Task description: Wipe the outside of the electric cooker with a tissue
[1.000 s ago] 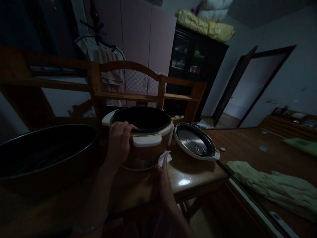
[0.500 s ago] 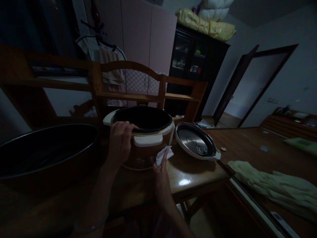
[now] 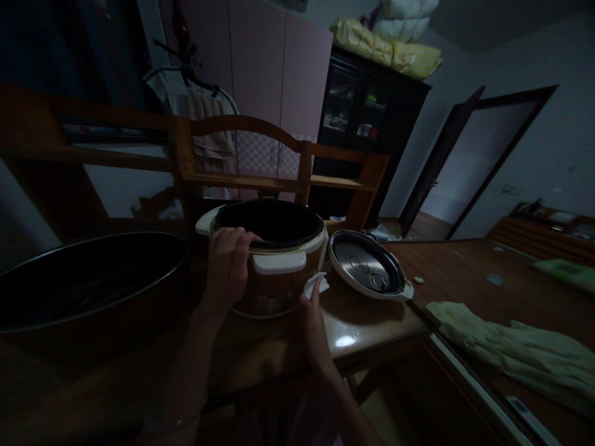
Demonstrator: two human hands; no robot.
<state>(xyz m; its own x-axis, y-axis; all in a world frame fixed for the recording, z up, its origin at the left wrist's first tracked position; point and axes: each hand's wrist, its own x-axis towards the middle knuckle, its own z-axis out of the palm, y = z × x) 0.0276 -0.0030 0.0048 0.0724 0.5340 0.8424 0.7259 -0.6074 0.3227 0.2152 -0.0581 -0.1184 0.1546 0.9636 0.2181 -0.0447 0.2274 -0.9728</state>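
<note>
An uncovered rice cooker [image 3: 279, 262] with a white rim and a front tab stands on the wooden desk [image 3: 372, 331]. Its inside is dark. My left hand [image 3: 227, 263] is closed over the near left part of the rim, fingers curled at the edge. Pinched in my right hand [image 3: 313, 316] is a crumpled white tissue [image 3: 316, 285], pressed against the lower right side of the cooker's body. Just right of the cooker the lid [image 3: 367, 265] lies with its metal inner face up.
A large dark round pot [image 3: 93, 310] fills the desk's left side. Behind the cooker runs a wooden shelf rack [image 3: 251, 181]. To the right, a pale green cloth [image 3: 506, 337] lies on a brown surface [image 3: 455, 266]. A black cabinet [image 3: 372, 124] stands farther back.
My right hand has slid the tissue to the right and slightly up along the cooker's side. My left hand stays on the rim; cooker and lid have not moved.
</note>
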